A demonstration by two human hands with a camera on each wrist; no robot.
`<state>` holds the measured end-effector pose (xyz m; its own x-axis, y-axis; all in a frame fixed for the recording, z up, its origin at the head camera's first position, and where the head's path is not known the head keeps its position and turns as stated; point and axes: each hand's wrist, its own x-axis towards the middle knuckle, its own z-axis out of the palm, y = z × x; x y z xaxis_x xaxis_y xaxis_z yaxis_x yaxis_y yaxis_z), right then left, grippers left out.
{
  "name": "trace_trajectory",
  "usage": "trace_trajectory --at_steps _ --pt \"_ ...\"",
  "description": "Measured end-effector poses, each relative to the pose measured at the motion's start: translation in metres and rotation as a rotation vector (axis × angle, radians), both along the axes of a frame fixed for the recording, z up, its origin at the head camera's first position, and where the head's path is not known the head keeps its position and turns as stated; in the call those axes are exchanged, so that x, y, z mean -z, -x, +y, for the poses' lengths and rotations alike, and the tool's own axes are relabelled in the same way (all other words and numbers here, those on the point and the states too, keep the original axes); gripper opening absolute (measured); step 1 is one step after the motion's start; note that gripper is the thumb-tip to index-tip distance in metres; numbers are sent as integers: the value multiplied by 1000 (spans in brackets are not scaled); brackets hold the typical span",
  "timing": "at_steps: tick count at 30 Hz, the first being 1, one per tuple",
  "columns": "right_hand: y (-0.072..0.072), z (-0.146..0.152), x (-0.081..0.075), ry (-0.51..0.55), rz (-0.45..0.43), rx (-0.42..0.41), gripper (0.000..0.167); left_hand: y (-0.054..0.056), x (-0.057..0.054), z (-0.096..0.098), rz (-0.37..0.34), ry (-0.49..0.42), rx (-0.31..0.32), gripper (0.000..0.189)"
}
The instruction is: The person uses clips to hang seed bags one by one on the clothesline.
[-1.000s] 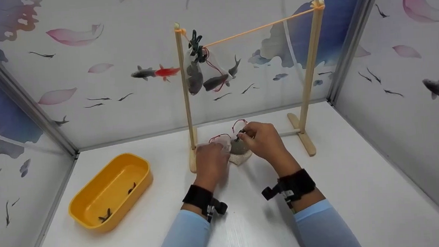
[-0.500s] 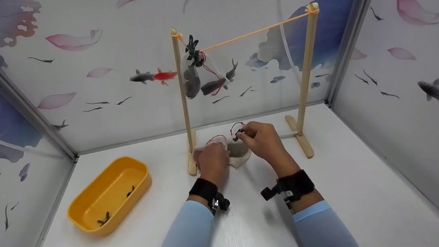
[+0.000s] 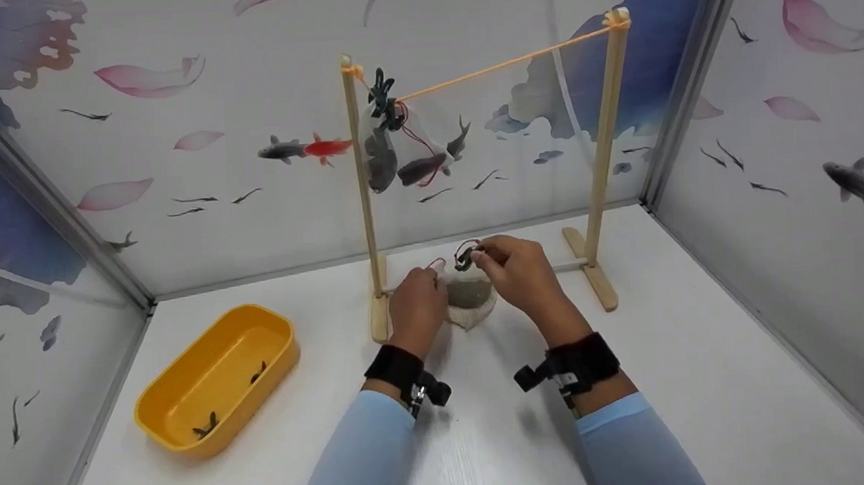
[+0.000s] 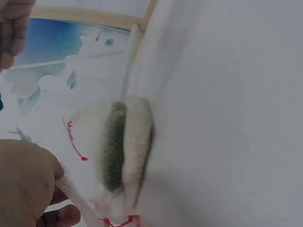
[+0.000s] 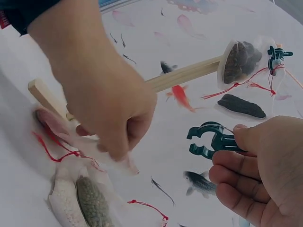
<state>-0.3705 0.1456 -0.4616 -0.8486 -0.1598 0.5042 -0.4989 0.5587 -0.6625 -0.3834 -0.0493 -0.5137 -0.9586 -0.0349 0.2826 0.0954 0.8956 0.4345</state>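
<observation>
Green clip (image 5: 220,141) sits pinched in my right hand (image 3: 518,271), mouth toward nine o'clock in its wrist view. From the clip, the filled bag (image 3: 469,295) lies at six, my left hand (image 3: 418,306), pinching sheer cloth (image 4: 74,194), at eight; the orange cord (image 3: 504,64) farther, at twelve.
</observation>
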Motion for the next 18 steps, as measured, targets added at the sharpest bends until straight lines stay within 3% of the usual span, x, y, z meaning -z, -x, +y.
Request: trace_trajectory --at_steps 5,9,13,16,18 --pt "4 7 -9 21 37 34 24 -6 -44 2 96 -194 33 28" --pt "10 14 -31 49 113 41 24 -11 -80 5 207 -374 97 28" --pt "16 17 -76 39 297 32 23 -11 -115 6 329 -501 167 26" --pt "17 15 -119 14 419 51 24 -8 -142 5 384 -543 183 26" --pt "18 11 -149 4 455 55 26 -3 -159 4 403 -566 172 26"
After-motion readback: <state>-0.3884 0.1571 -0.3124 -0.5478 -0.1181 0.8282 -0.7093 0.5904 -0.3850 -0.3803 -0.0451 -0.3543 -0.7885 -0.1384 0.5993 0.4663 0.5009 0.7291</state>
